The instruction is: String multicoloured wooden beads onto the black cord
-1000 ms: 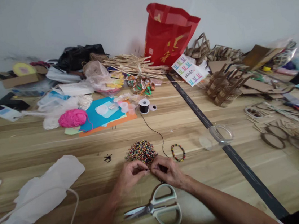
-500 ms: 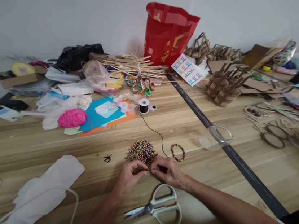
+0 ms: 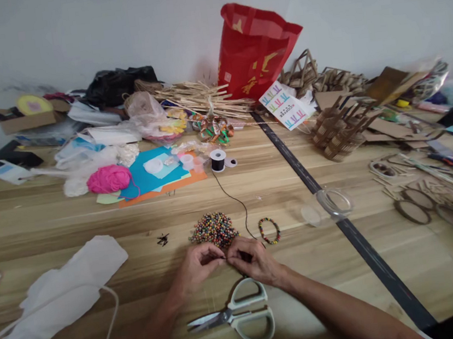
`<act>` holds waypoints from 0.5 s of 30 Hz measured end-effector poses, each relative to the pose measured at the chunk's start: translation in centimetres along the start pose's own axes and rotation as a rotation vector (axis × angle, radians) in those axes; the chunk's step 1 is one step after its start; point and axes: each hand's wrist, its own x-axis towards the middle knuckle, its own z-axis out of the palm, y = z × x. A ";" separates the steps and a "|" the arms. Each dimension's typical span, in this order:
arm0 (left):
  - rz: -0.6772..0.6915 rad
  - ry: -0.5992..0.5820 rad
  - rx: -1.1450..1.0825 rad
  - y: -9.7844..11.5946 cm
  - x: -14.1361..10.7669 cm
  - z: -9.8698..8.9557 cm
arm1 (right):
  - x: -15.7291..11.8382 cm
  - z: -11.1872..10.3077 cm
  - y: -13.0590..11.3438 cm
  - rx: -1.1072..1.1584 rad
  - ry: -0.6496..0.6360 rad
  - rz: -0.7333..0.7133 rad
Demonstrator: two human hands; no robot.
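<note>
My left hand (image 3: 201,263) and my right hand (image 3: 254,257) meet tip to tip just in front of a heap of multicoloured beads (image 3: 214,229). Each is closed in a pinch on a thin black cord (image 3: 246,211), which runs back from my right hand to a white spool wound with black cord (image 3: 218,161). Whether a bead sits between the fingertips is too small to tell. To the right of my right hand lies a beaded bracelet (image 3: 270,230). Below the hands are scissors (image 3: 250,310) with pale handles, blades pointing left.
Short black cord scraps (image 3: 163,239) lie left of the beads. A clear round container (image 3: 335,203) stands right, across a dark strip (image 3: 380,263). Pink yarn (image 3: 109,179), coloured paper (image 3: 156,172), a red bag (image 3: 255,50) and small woven baskets (image 3: 335,134) crowd the back.
The fingertips have shifted very slightly, still pinched together. A bit of the black cord now shows behind my right hand, near the bracelet. The rest of the table looks the same.
</note>
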 end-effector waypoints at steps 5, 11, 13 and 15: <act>-0.001 0.000 0.014 0.3 -0.1 0.0 | 0.0 0.0 0.0 0.012 0.000 0.004; -0.003 0.006 -0.007 -0.1 0.0 -0.1 | 0.0 0.0 0.1 0.006 0.022 0.004; 0.004 0.007 -0.012 -0.2 0.0 -0.1 | 0.0 0.0 0.0 -0.001 0.025 0.006; 0.009 0.007 -0.009 -0.3 0.0 -0.2 | 0.0 0.0 0.0 -0.005 0.025 0.009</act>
